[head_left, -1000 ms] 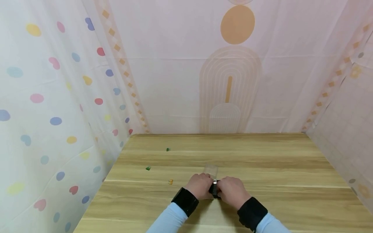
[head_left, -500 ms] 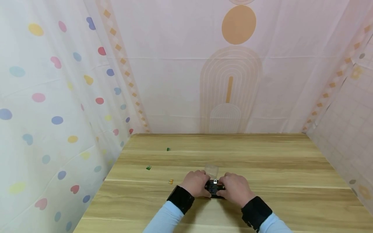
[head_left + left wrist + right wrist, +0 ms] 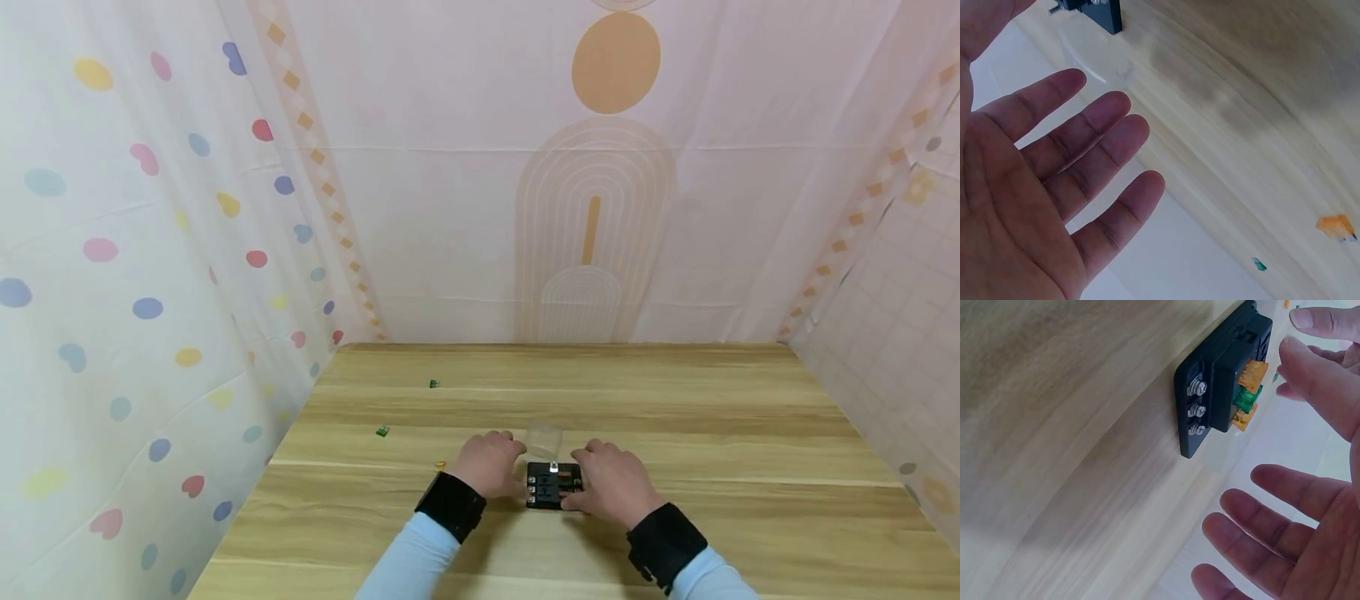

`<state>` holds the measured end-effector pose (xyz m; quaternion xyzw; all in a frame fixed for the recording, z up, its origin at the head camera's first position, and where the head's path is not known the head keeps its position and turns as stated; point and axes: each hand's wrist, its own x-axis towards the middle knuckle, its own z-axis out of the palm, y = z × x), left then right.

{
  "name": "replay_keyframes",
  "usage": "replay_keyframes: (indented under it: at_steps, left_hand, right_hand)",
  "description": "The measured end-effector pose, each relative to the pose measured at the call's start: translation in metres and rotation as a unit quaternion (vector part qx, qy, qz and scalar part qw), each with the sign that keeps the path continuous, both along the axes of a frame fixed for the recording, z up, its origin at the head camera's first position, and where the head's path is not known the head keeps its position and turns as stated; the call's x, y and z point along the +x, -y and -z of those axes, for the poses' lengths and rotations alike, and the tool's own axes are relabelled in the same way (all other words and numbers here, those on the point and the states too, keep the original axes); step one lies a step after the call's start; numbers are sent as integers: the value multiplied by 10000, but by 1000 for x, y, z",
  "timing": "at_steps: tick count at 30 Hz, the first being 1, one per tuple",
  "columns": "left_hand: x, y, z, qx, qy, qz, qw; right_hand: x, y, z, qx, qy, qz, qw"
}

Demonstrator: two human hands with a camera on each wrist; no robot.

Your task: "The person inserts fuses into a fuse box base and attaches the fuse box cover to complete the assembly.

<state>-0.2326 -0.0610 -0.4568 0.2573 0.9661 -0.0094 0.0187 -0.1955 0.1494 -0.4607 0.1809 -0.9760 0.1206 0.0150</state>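
A black fuse box [image 3: 546, 486] lies flat on the table between the two hands. On its right half sit two orange blade fuses [image 3: 1252, 375] with a green blade fuse [image 3: 1248, 399] between them; terminal screws [image 3: 1196, 410] line its edge. Just behind the box is a clear plastic cover [image 3: 543, 438]. The left hand [image 3: 486, 467] is off the box's left side, its fingers spread and holding nothing. At the right side, the right hand [image 3: 615, 483] has loosely extended fingers, with its thumb tip overlapping the box's front right corner in the head view.
To the left lie a loose orange fuse [image 3: 441, 466], partly behind the left wrist, and a green fuse [image 3: 382, 431]. Another green fuse [image 3: 434, 383] is farther back. Patterned curtains [image 3: 435, 208] hang behind and beside the wooden table [image 3: 712, 417].
Both hands were close together on the fuse box; they have moved apart, the left one farther left and off it. The box's whole top now shows. The clear cover stays behind it.
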Motion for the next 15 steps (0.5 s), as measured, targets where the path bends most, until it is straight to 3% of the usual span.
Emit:
replay_keyframes:
  at_steps: [5, 9, 15]
  left_hand:
    - [-5, 10, 0, 175, 16, -6, 9998]
    - [-8, 17, 0, 355, 215, -214, 9989]
    - [-11, 28, 0, 492, 245, -448, 9975]
  right_hand:
    - [0, -4, 2, -73, 94, 3, 9999]
    - [1, -5, 2, -122, 121, 22, 9999]
    - [2, -6, 2, -205, 191, 81, 9996]
